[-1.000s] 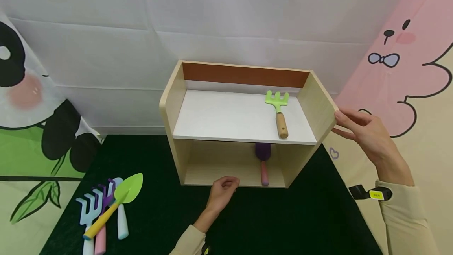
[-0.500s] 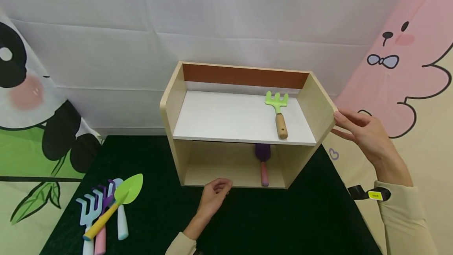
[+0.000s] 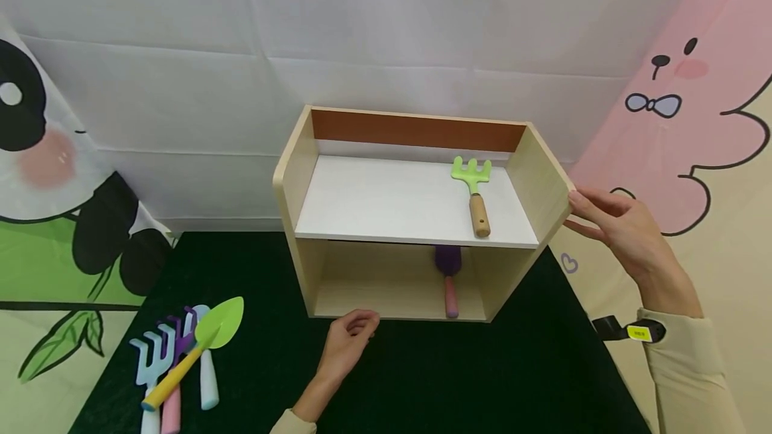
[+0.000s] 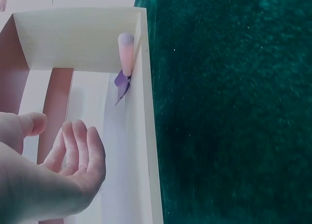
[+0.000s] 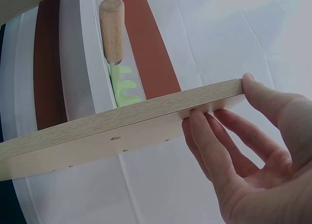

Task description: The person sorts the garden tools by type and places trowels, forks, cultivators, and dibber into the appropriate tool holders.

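A two-tier wooden shelf (image 3: 380, 196) stands on the dark green tabletop. My right hand (image 3: 627, 233) grips the front edge of its right side panel, the thumb on the edge and the fingers against the outer face in the right wrist view. A green hand fork (image 3: 479, 215) with a wooden handle lies on the upper white board. Below it, on the right of the lower tier, rests a purple trowel (image 3: 448, 263) with a pink handle, its blade partly hidden. My left hand (image 3: 346, 347), loosely curled and holding nothing, hovers near the shelf's lower front edge.
At the table's left lie several overlapping garden tools: a light green trowel (image 3: 220, 323) with a yellow handle on top, a pale blue rake (image 3: 158, 353) and a purple fork (image 3: 183, 335) beneath. A white cloth wall (image 3: 386, 25) rises behind the shelf.
My left hand has drawn back left and slightly toward me along the shelf's lower front. The right hand keeps its grip, and the shelf and tools stay in place.
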Available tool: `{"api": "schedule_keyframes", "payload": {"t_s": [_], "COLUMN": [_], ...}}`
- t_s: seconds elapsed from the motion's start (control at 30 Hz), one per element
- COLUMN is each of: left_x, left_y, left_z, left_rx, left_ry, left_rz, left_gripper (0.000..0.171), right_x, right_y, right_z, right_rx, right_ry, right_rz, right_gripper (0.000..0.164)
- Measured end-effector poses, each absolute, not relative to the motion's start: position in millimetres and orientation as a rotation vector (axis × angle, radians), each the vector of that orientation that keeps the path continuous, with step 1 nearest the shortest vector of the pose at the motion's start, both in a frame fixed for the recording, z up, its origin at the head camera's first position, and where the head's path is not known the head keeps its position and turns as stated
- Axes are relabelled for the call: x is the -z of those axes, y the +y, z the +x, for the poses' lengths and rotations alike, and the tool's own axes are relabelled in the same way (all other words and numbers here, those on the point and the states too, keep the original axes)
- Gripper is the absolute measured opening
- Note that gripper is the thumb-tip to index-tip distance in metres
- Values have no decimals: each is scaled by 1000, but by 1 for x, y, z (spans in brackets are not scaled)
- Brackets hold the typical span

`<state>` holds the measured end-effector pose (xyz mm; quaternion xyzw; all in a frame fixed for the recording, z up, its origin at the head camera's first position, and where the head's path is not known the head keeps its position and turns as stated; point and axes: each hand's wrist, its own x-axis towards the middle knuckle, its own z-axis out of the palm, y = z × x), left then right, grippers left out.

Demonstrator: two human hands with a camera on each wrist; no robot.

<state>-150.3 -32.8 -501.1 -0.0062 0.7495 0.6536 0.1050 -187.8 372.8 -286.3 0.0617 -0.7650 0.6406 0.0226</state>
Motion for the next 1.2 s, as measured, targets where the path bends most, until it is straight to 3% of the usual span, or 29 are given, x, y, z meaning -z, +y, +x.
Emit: {"api": "schedule_keyframes", "payload": {"t_s": [0.4,1.2], "left_x": [533,518], "left_y": [-52,-87], "left_z": [-155,-147], "left_rx": [-1899,-1820], "left_ry": [2279,2323], "left_rz": [-93,-252], "left_gripper": [38,38], "right_x": [289,285], "right_y": [372,372], "right_z": [-187,-187], "right_rx": [-1971,-1933], "right_ry": [-2384,-2409], "right_rz": [186,145], "right_gripper": [43,44]}}
